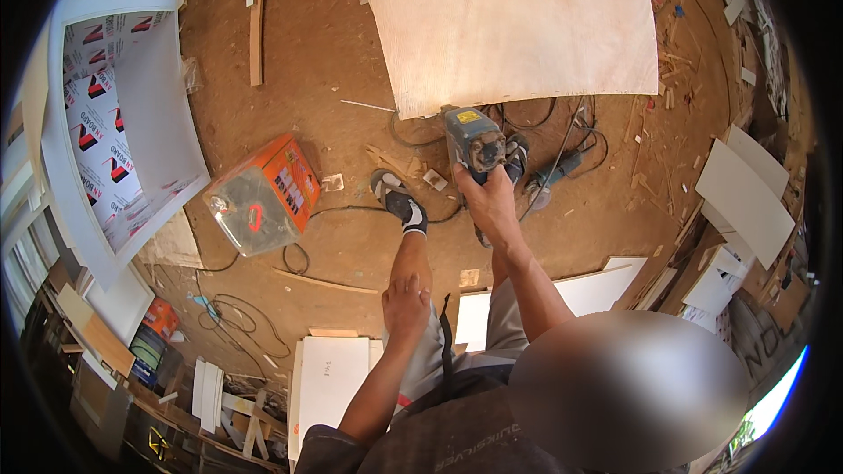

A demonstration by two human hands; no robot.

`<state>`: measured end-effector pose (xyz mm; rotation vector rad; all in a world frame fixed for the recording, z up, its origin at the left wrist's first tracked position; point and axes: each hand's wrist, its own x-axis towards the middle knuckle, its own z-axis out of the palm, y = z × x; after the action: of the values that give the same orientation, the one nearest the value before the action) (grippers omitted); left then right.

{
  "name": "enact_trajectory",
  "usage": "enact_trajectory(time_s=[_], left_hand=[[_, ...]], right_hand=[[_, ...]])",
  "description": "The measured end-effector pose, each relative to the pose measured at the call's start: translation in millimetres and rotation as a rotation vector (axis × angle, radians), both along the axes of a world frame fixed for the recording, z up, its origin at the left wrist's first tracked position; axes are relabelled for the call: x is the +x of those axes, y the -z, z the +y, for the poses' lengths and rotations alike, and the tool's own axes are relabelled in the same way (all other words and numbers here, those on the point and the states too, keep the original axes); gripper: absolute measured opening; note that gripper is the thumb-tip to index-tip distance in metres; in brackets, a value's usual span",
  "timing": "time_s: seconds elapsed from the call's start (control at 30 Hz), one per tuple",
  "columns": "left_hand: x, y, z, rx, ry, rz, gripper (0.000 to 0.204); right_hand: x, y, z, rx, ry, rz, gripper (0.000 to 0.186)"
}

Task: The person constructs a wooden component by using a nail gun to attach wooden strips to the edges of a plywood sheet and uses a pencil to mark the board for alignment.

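Note:
In front of me, my right hand (490, 206) is wrapped round the rear of a grey-blue handheld power tool (472, 132) with a yellow label on top. Its exact kind I cannot tell. The tool's front end meets the near edge of a large pale plywood sheet (518, 26); the point of contact is hidden under its body. My left hand (407, 305) lies flat on my left knee, fingers stretched out, holding nothing. My feet stand on the floor just short of the sheet, with the tool above my right foot.
A teal corded power tool (558, 168) lies right of my right foot, among black cables (604, 147). An orange square tin (294, 177) stands at left. A white-framed panel unit (189, 114) fills the far left. Board offcuts (751, 197) pile up at right.

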<state>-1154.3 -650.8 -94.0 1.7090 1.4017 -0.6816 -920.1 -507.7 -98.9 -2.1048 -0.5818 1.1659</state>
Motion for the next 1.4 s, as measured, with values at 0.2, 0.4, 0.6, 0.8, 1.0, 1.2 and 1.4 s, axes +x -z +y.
enact_trajectory(time_s=[0.2, 0.4, 0.6, 0.8, 1.0, 1.2, 1.4], left_hand=[[-6, 3, -3, 0.119, -0.013, -0.055, 0.043], [-10, 6, -2, 0.144, 0.006, -0.046, 0.041], [-17, 9, -3, 0.17, 0.0, -0.038, 0.039], [-21, 8, -3, 0.205, -0.016, -0.058, 0.038], [-19, 7, -5, 0.181, -0.052, -0.046, 0.041], [-12, -3, -4, 0.065, -0.176, -0.083, 0.044], [-31, -58, 25, 0.108, -0.301, -0.023, 0.05]], right_hand=[[-15, -3, 6, 0.01, -0.011, 0.006, 0.027], [-36, -3, 13, -0.02, -0.024, 0.016, 0.028], [-50, -10, 20, -0.067, -0.008, 0.058, 0.027], [-61, -4, 19, -0.052, -0.036, 0.001, 0.027], [-55, -16, 16, -0.049, 0.053, 0.141, 0.03], [16, -58, -26, -0.025, -0.042, -0.001, 0.032], [155, -156, -77, -0.045, -0.286, -0.302, 0.04]])
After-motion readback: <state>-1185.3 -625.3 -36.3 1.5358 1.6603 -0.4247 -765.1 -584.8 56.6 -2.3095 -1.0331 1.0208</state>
